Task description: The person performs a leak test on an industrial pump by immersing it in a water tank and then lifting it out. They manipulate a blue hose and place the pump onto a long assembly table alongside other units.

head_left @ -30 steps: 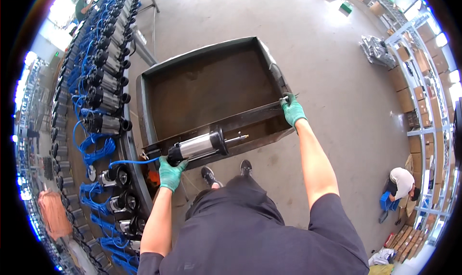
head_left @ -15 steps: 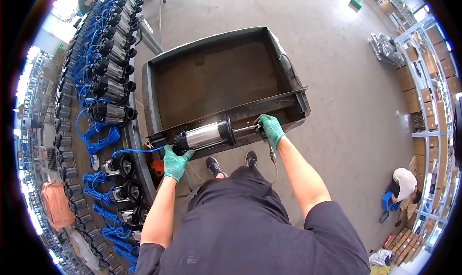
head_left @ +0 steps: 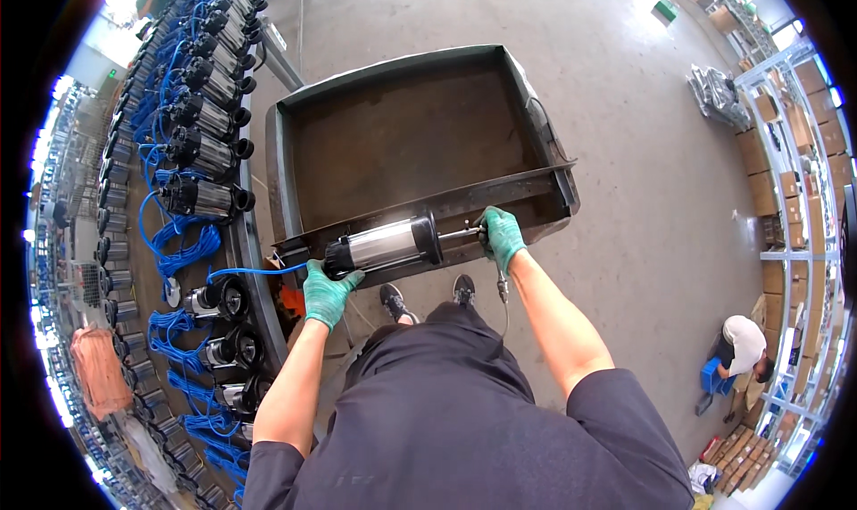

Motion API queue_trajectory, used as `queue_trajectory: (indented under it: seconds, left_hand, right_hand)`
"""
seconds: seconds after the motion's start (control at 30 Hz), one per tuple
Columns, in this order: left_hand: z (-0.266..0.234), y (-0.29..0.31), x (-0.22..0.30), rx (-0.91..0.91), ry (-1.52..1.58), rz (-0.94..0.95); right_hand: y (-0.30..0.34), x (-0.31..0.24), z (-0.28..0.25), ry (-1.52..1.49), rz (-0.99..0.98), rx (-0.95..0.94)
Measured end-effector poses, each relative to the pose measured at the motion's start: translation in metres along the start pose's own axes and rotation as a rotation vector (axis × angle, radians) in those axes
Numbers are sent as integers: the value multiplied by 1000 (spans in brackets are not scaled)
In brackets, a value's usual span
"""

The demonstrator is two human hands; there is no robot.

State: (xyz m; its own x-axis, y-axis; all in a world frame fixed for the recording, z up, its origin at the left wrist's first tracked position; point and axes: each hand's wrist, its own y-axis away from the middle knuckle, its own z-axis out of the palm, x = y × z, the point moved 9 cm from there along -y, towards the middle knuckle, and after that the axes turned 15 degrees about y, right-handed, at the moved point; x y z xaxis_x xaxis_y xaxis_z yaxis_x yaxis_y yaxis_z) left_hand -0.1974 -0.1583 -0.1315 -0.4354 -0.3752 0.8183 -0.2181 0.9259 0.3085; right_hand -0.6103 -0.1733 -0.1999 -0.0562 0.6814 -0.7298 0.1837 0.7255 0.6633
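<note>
A submersible pump motor (head_left: pixel 382 246) lies sideways across the near rim of a metal tank (head_left: pixel 295 175). It has a silver cylinder, a black cap on the left and a black flange on the right. My left hand (head_left: pixel 327 294), in a green glove, grips the capped end, where a blue cable (head_left: pixel 259 270) leaves it. From the flange a thin metal shaft (head_left: pixel 461 233) points right. At its far end my right hand (head_left: pixel 503 235), gloved too, is closed round a dark hand tool with a hose (head_left: pixel 505 297) hanging below. The glove hides most of that tool.
To my left, a long bench carries rows of similar pumps (head_left: pixel 201 197) with coiled blue cables (head_left: pixel 192 246). Shelves with cardboard boxes (head_left: pixel 763 193) line the right side. A person (head_left: pixel 745 345) bends beside a blue crate (head_left: pixel 714 378) there. My shoes (head_left: pixel 393 300) stand close to the tank.
The whole view has shifted slightly. The shaft between flange and right hand shows more plainly now. Both hands keep their grip, with the pump in about the same place on the rim.
</note>
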Motion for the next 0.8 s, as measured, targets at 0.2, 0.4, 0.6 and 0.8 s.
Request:
queue_trajectory:
  seconds: [0.2,0.4,0.6,0.8]
  left_hand:
    - [1,-3,-11,-6,31,14]
    - [1,1,0,-1,7,25]
    - [4,-6,-24,-11,100,46]
    - [8,-3,-21,-3,171,60]
  right_hand:
    - [-4,1,3,-39,13,23]
    - [-12,11,2,-98,39,-6]
    - [2,5,3,-106,-23,-139]
    - [-16,-12,-98,328,-370,56]
